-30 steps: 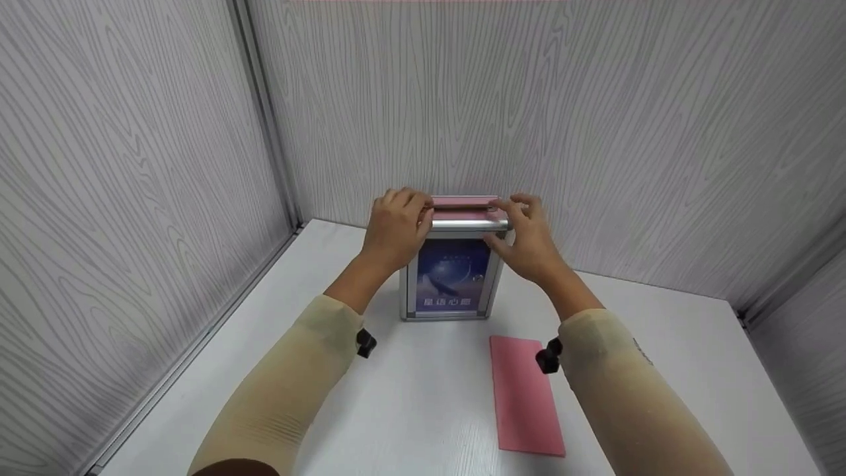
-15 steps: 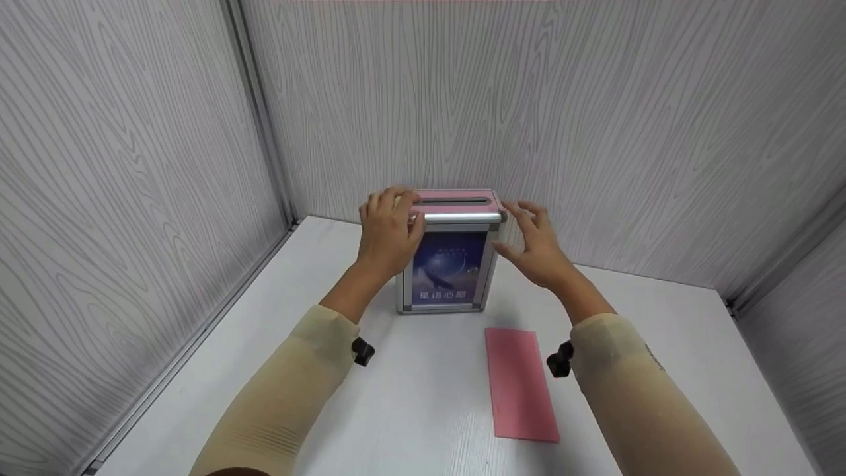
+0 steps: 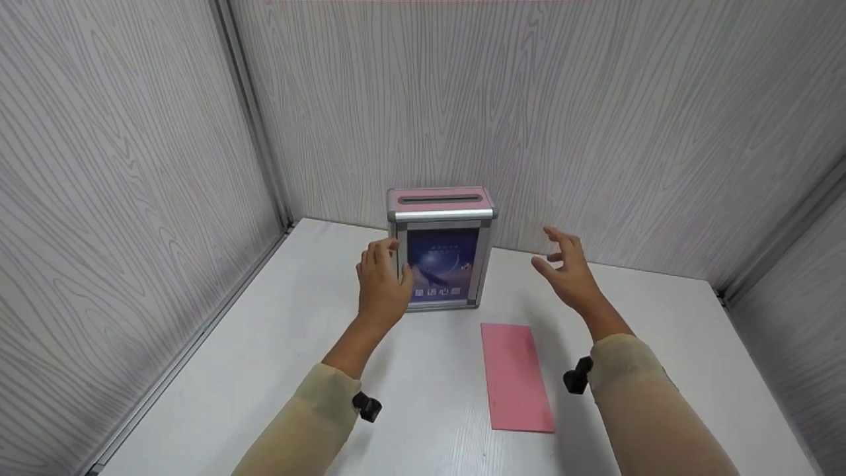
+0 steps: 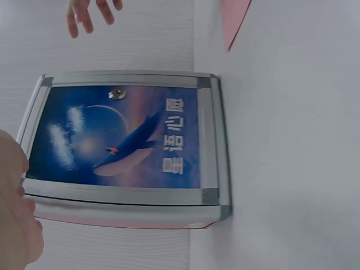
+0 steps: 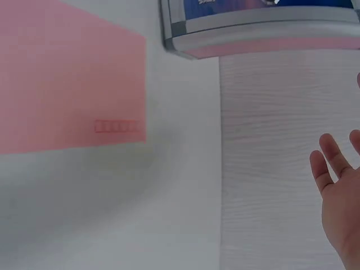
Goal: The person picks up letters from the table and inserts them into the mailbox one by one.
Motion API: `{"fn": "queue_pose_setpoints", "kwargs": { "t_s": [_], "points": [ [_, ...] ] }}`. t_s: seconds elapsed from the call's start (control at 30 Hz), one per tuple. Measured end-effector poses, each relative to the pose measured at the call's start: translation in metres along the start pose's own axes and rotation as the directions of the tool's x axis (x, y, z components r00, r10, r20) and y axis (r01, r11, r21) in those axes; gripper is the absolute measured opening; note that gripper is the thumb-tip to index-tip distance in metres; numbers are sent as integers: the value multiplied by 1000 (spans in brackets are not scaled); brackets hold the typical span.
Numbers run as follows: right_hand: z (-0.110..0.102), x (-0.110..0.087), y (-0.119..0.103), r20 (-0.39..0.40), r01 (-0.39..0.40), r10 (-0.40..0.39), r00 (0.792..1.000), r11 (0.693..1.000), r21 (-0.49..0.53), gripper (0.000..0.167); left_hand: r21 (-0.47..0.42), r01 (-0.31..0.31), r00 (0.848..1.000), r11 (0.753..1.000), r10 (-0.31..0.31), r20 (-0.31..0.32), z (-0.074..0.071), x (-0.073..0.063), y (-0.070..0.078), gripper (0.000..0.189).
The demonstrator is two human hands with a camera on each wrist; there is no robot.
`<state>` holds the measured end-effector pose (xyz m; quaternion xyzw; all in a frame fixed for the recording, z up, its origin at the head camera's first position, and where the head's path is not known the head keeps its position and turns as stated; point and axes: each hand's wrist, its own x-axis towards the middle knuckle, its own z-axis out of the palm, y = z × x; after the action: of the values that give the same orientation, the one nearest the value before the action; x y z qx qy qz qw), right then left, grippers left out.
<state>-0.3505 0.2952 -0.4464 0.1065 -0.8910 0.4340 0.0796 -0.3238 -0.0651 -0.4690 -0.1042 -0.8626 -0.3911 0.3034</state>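
An upright suggestion box (image 3: pixel 441 215) with an aluminium frame stands at the back of the table, a dark slot (image 3: pixel 441 198) in its pink top. Its front carries a blue whale picture (image 4: pixel 118 135) and a small lock (image 4: pixel 117 93). My left hand (image 3: pixel 383 285) is in front of the box's left edge, its fingers loosely bent around nothing; whether it touches the frame I cannot tell. Off to the right of the box, my right hand (image 3: pixel 567 272) hovers with relaxed fingers, holding nothing. A pink envelope (image 3: pixel 517 380) lies flat on the table in front, between the forearms.
The white table (image 3: pixel 423 423) meets a grey wood-grain wall (image 3: pixel 595 119) close behind the box. Another panel (image 3: pixel 119 198) rises along the left side, and a third (image 3: pixel 800 277) on the right. Printed postcode squares (image 5: pixel 116 126) show on the envelope's corner.
Both hands have left the box top: the left came down along its left side, the right drew away rightward. A thin brownish edge earlier seen at the slot is no longer visible.
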Motion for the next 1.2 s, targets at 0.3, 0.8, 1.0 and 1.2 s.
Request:
{"fn": "queue_pose_setpoints", "kwargs": {
  "t_s": [0.3, 0.8, 1.0, 1.2],
  "points": [
    [11, -27, 50, 40, -126, 127, 991, 992, -19, 64, -148, 181, 979, 972, -165, 118, 25, -46, -9, 43],
    [49, -58, 88, 246, -258, 250, 936, 966, -2, 55, -305, 433, 847, 848, -267, 460, 56, -92, 9, 45],
    [52, -62, 91, 307, -273, 273, 912, 961, -43, 67, -256, 488, 760, 834, -262, 596, 58, -108, 23, 49],
    [55, -65, 87, 309, -267, 305, 901, 950, -159, 77, -199, 475, 684, 857, -217, 696, 59, -119, 33, 55]
  ]
}}
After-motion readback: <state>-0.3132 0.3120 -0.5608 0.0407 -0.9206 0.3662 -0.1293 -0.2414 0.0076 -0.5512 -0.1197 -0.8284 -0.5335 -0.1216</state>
